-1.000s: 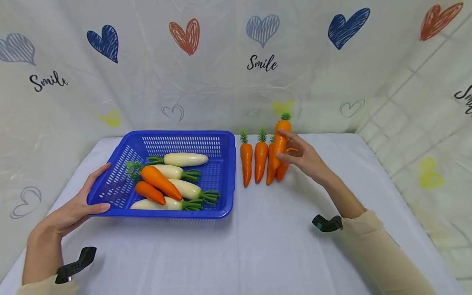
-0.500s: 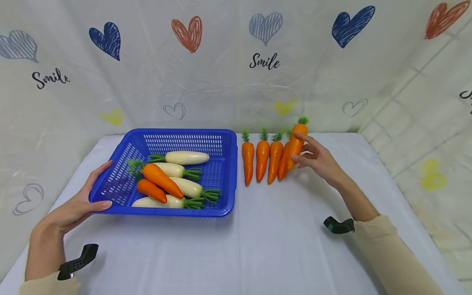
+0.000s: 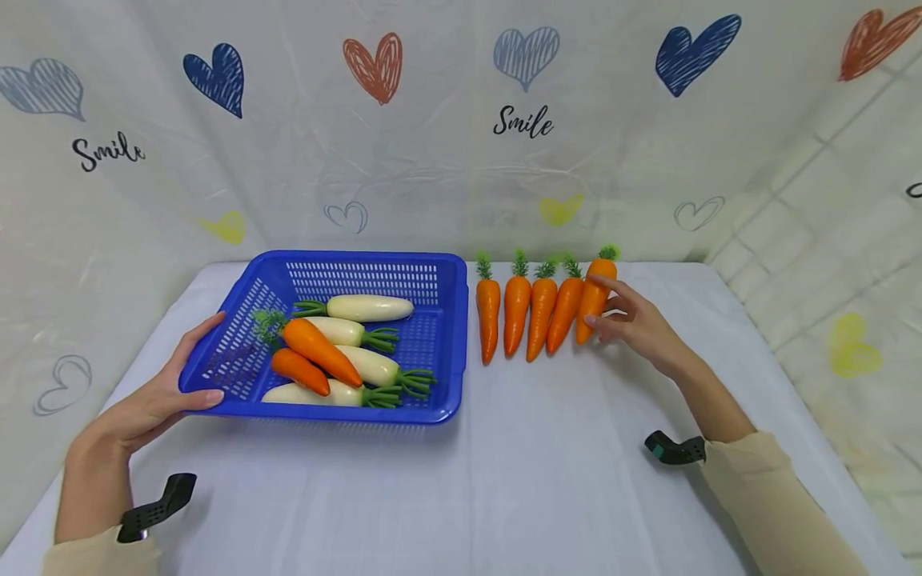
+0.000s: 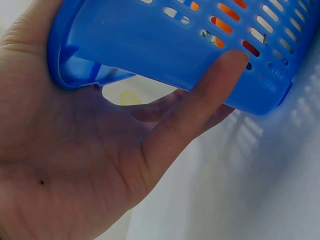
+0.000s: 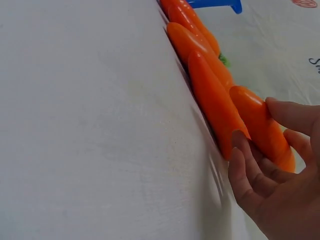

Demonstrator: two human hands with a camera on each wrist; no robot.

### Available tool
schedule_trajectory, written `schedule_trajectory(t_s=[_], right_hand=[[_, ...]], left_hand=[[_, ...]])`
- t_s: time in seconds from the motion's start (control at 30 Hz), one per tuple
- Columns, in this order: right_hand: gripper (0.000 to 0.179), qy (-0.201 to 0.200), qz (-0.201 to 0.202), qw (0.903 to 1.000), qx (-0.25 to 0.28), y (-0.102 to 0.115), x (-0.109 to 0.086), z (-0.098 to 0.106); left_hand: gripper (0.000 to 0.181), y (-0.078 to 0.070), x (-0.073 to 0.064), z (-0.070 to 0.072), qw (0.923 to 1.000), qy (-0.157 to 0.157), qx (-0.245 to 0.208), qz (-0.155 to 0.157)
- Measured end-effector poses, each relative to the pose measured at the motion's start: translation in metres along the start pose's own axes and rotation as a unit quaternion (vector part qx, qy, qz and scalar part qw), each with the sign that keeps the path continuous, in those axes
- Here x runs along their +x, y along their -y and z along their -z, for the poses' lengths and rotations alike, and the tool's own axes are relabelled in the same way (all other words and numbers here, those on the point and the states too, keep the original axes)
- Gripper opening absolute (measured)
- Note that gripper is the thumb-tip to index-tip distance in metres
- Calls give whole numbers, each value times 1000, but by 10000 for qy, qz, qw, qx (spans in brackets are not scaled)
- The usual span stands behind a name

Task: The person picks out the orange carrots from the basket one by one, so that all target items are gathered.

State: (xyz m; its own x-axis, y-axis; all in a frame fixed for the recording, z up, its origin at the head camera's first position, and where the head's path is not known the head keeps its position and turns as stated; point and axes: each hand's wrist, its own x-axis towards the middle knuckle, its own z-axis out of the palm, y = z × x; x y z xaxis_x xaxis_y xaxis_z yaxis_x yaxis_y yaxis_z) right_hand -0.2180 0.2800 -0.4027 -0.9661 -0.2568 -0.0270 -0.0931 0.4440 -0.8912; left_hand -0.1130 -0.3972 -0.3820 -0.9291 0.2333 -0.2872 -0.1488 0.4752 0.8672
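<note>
At its left end, the blue basket is gripped by the wide-spread left hand; beside four carrots on the worktop, the rightmost carrot is pinched by the part-closed right hand.

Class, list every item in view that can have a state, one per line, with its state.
Blue plastic basket: open-topped, partly filled
Four white radishes: lying in the basket
Two orange carrots: lying in the basket, overlapping radishes
Row of four carrots: side by side
Rightmost carrot: tilted, pinched by the right hand
Left hand: gripping the basket's left end
White tablecloth: spread out
Heart-print backdrop: hanging, wrinkled
</note>
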Motion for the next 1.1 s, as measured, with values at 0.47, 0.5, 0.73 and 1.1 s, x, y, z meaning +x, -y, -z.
schedule_trajectory(t_s=[0.47, 0.5, 0.73, 1.1], right_hand=[[77, 219, -396, 9985, -300, -8, -2, 1], [79, 214, -457, 9981, -347, -8, -2, 1], [94, 180, -703, 9964, -447, -14, 3, 2], [100, 264, -722, 9957, -509, -12, 5, 3]], left_hand=[[104, -1, 0, -1, 10000, 4, -69, -11], [104, -1, 0, -1, 10000, 10, -79, -11], [104, -1, 0, -1, 10000, 2, -89, -5], [103, 1, 1, -1, 9999, 1, -101, -11]])
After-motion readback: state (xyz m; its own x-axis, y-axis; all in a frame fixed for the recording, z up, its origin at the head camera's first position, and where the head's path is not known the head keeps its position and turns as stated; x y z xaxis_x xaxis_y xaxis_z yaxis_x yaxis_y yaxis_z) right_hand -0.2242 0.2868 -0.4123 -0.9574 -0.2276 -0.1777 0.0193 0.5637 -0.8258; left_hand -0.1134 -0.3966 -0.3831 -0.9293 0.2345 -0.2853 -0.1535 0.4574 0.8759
